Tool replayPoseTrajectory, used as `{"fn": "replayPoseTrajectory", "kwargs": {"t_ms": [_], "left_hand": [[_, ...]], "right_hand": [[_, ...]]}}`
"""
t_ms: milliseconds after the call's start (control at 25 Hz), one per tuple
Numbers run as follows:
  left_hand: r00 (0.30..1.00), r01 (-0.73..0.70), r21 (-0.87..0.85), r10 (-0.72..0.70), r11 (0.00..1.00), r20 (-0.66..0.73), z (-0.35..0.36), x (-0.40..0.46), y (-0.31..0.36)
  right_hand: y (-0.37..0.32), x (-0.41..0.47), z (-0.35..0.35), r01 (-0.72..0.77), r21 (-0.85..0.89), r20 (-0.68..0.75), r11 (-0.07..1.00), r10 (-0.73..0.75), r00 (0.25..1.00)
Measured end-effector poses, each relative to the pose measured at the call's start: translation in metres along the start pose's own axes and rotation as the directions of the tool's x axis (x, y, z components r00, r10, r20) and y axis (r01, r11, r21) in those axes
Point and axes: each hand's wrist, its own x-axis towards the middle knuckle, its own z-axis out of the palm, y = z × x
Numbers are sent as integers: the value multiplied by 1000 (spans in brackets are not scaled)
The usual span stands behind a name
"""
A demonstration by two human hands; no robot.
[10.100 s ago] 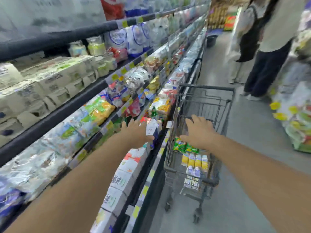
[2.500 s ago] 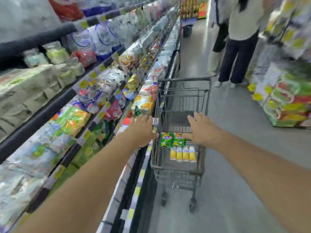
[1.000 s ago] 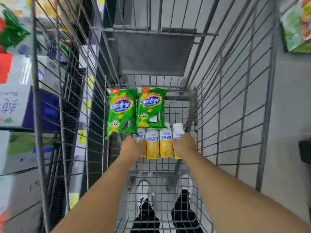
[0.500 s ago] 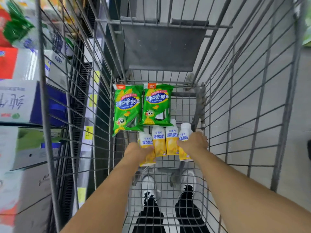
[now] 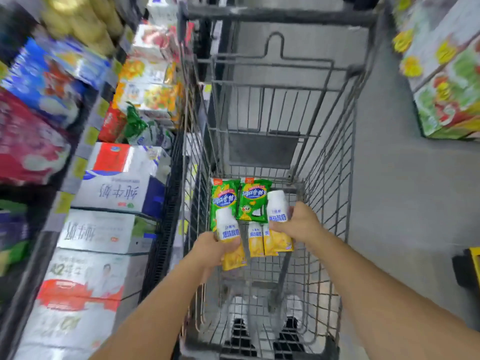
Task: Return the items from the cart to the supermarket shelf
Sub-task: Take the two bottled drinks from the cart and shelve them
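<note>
Both my arms reach down into the wire cart (image 5: 335,162). My left hand (image 5: 210,249) is shut on a white-and-yellow yoghurt bottle (image 5: 230,239), lifted above the cart floor. Over on the other side, my right hand (image 5: 302,224) grips a second such bottle (image 5: 278,207), raised higher. Two more bottles (image 5: 255,239) lie between my hands on the cart floor. A pair of green snack packs (image 5: 253,201) lie side by side just beyond them. The supermarket shelf (image 5: 78,152) runs along the left.
White milk cartons (image 5: 117,178) are stacked on the low shelf beside the cart. A colourful stack of boxes (image 5: 449,81) stands across the aisle at the right. A black-and-yellow object (image 5: 470,271) sits at the right edge. My shoes show through the cart floor.
Both hands have lifted a yoghurt bottle each off the cart floor, the right one higher. The view has tilted up, showing more of the shelf and the cart's handle.
</note>
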Motion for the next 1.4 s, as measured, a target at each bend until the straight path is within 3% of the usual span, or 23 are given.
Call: {"fn": "replayPoseTrajectory", "kwargs": {"t_ms": [160, 320, 520, 640, 840, 1080, 1240, 1400], "left_hand": [[967, -227, 5, 226, 974, -118, -47, -90, 61], [868, -386, 23, 371, 922, -331, -91, -205, 86], [657, -482, 102, 436, 870, -615, -130, -342, 54], [526, -504, 99, 396, 858, -752, -139, -409, 12], [321, -532, 68, 275, 844, -906, -145, -523, -86], [129, -533, -57, 14, 844, -991, -139, -655, -266], [12, -528, -103, -114, 843, -993, -121, -742, -383], [-63, -501, -110, -163, 858, -985, -116, -826, -496]], "right_hand": [[-92, -64, -33, 235, -26, 41, 972, -234, 971], [-172, -134, -58, 493, -55, 88, 869, -487, 869], [-236, -236, -62, 756, 27, 249, 654, -737, 629], [-253, -303, -40, 861, 83, 400, 501, -808, 432], [-247, -439, 14, 933, 239, 550, 267, -829, 97], [-191, -615, 115, 913, 391, 654, 113, -732, -190], [-126, -733, 182, 891, 445, 711, 94, -641, -288], [-51, -849, 237, 867, 494, 732, 56, -565, -381]]}}
